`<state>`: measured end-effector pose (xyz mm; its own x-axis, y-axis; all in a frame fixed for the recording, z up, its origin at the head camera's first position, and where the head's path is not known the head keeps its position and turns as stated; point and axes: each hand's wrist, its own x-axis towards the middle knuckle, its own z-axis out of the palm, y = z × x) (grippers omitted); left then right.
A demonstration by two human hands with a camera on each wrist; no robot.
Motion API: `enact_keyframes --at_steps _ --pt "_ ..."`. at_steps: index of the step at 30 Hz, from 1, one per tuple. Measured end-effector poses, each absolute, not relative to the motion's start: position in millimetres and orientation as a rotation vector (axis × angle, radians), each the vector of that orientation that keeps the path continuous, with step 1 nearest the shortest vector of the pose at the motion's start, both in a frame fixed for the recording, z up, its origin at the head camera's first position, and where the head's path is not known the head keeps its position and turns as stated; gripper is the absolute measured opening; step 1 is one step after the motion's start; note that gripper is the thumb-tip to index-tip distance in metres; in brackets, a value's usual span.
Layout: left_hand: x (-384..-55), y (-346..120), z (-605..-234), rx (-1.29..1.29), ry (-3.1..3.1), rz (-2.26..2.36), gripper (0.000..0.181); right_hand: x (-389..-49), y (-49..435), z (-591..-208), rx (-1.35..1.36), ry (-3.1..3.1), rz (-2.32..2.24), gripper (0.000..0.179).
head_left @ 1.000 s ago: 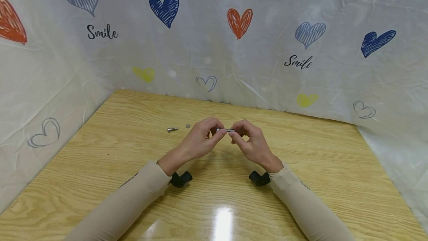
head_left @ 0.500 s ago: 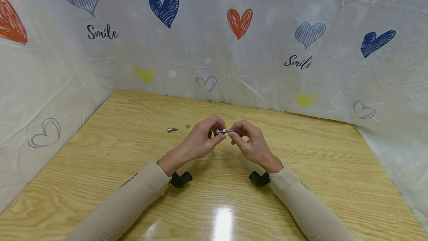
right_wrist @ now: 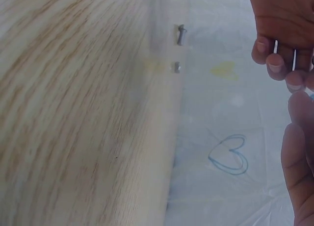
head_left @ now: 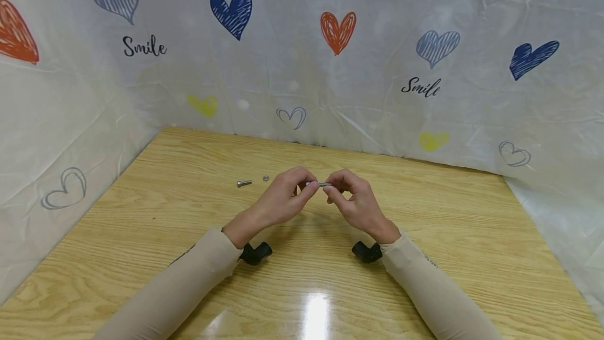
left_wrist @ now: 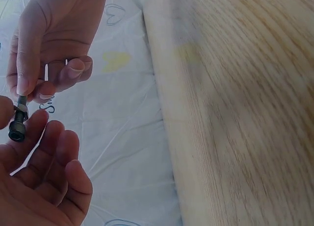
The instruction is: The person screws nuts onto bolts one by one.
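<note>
Left wrist view: the bolt (left_wrist: 19,119) is up in the air between my hands, a nut (left_wrist: 22,109) sitting on its thread between the head and my far fingertips. My left hand (head_left: 284,198) is at the bolt's head end, thumb and forefinger pinching at the nut, the other fingers loosely curved; I cannot tell whether those tips also bear on the shank. My right hand (head_left: 354,201) is at the bolt's tip end, thumb and forefinger pinching the thread. Below the bolt is the table (head_left: 448,214); left of the bolt, beyond my left hand, lie a loose nut (head_left: 266,178) and, farther left, a second bolt (head_left: 244,183). The bolt looks like metal, so I judge it light, stiff and hardly fragile. Its round head would probably slip and roll under my fingertips, while the thread should give some bite. I'd hold the shank near its tip and take the nut by opposite flats, squeezing gently, since a tilted push could bind it.
</note>
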<state>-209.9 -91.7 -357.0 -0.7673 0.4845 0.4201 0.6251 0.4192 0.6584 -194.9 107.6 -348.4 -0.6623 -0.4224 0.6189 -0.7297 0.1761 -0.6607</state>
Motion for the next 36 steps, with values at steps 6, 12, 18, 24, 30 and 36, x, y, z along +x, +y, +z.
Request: enact_keyframes --at_steps 6,12,18,24,30,36 --pt "-210.8 -91.4 -357.4 -0.992 -2.474 -1.272 0.013 -195.3 107.6 -348.3 1.094 -2.17 1.49 0.008" --pt "-211.3 -90.8 -356.9 -1.051 -2.417 -1.256 0.014 -195.2 107.3 -348.7 1.096 -2.169 1.485 0.008" --pt "-211.7 -91.0 -357.5 -1.067 -2.441 -1.252 0.003 -195.6 107.2 -348.7 1.095 -2.163 1.488 0.008" --pt "-210.9 -92.4 -357.9 -1.025 -2.499 -1.279 0.017 -196.3 107.6 -349.1 1.103 -2.165 1.481 0.007" --pt "-212.2 -92.1 -359.0 -1.017 -2.484 -1.292 0.011 -196.0 108.0 -349.3 1.102 -2.168 1.481 0.007" --pt "-212.8 -91.2 -358.6 -1.051 -2.407 -1.277 0.015 -195.5 107.9 -349.4 1.095 -2.17 1.492 0.007"
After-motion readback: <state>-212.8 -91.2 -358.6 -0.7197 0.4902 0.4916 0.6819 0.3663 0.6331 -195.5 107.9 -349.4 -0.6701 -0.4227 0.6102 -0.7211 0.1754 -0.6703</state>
